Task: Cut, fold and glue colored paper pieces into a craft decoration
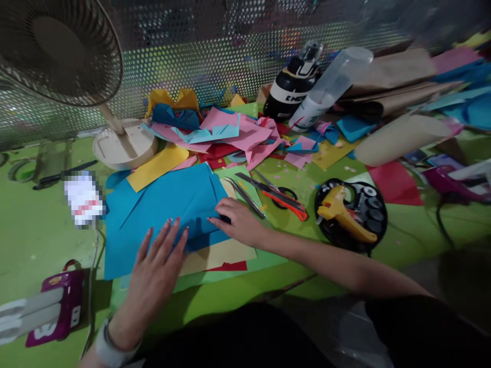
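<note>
Several sheets of blue paper (164,204) lie stacked in front of me, over cream paper (222,254) and pale green paper (264,258). My left hand (159,268) rests on the lower part of the blue sheets, palm down with its fingers stretched out. At the right edge of the stack, my right hand (241,222) has its thumb and fingers closed on a narrow folded piece of blue paper; the exact grip is partly hidden. Close to that hand are tweezers (249,198), an orange box cutter (286,200) and scissors (286,195).
A yellow hot glue gun (343,217) lies on a round black tray (378,225). Behind the stack are crumpled paper scraps (245,138), a black bottle (286,94) and a clear spray bottle (332,87). A fan (125,140), a lit phone (84,197) and a purple device (65,301) stand left.
</note>
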### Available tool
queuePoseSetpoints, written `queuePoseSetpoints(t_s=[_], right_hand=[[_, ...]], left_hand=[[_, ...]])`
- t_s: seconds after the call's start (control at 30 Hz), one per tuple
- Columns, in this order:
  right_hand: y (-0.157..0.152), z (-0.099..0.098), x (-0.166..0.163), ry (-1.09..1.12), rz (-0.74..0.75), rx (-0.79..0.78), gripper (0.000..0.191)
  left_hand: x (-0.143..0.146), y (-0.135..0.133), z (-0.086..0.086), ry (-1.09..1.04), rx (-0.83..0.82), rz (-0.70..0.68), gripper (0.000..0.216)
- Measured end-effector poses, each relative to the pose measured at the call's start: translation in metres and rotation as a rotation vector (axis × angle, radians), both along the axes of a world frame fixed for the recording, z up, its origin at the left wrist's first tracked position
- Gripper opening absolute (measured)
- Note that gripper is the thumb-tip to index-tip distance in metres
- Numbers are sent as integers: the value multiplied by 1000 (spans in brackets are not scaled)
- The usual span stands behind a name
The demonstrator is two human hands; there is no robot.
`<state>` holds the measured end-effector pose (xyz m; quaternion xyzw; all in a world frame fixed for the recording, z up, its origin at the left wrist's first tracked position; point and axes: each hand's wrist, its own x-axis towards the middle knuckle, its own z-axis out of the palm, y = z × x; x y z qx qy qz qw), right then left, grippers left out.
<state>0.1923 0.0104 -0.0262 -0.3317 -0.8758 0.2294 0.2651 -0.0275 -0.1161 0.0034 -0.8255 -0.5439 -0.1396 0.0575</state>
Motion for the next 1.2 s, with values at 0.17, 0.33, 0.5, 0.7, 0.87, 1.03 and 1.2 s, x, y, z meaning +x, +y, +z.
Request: queuePoseSetpoints(t_s=[0.17,0.33,0.5,0.7,0.87,1.03,1.2], right_hand=[[-3,2,-2,-22,-38,14,28],[-8,-5,-2,-6,-68,89,21],[-8,-8,-3,-7,-66,138,18],[-8,-9,-4,-19,-78,174,16],[-8,-8,-4,-1,-85,124,15],[-5,-6,0,49,-68,24,16],[-1,-6,-1,32,-66,10,18]], left_hand=[[29,-9,-5,77,-96,-78,82],[33,-1,-16,61,-127,-36,92],[35,-3,-21,41,-165,-47,94],[36,-5,-23,12,-192,-71,95],[34,-2,-20,-18,-249,-68,89],[34,-2,-17,-42,-278,-71,87],[25,3,-15,-93,-262,-67,81]])
